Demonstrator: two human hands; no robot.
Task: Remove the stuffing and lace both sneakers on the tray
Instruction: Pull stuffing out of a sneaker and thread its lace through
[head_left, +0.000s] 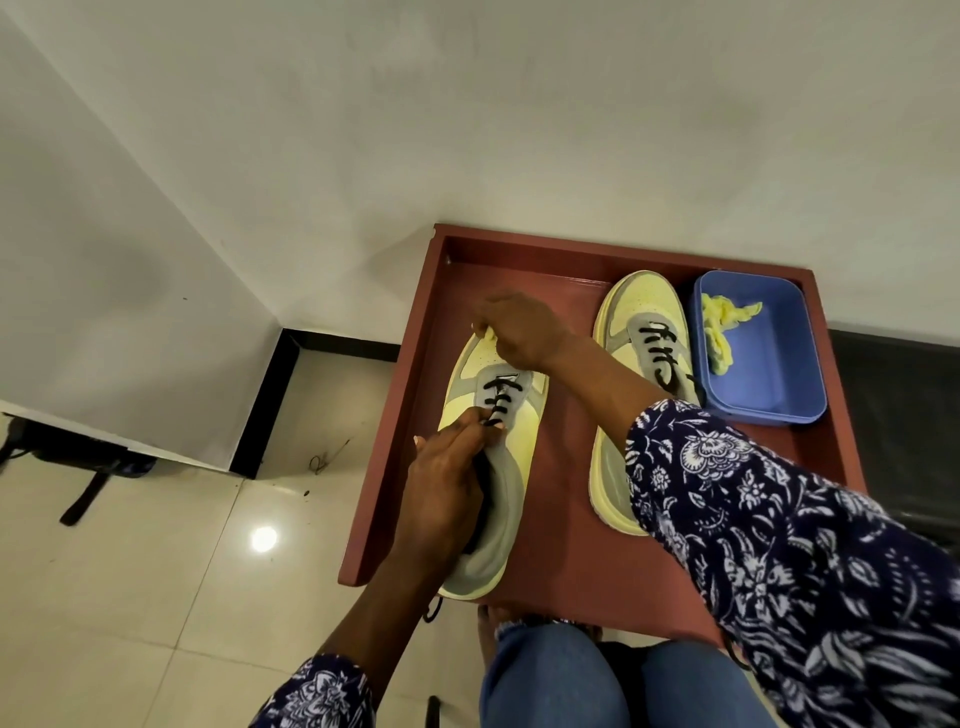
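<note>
Sneaker (498, 415) lace pinched under left hand (447, 483) fingers (480, 418).

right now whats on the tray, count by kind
sneakers: 2, the left sneaker under both hands and the right sneaker
blue tub: 1
yellow stuffing wad in the tub: 1
total: 4, all on the red tray

Tray (563, 519): two sneakers (511, 441), tub (779, 384).
</note>
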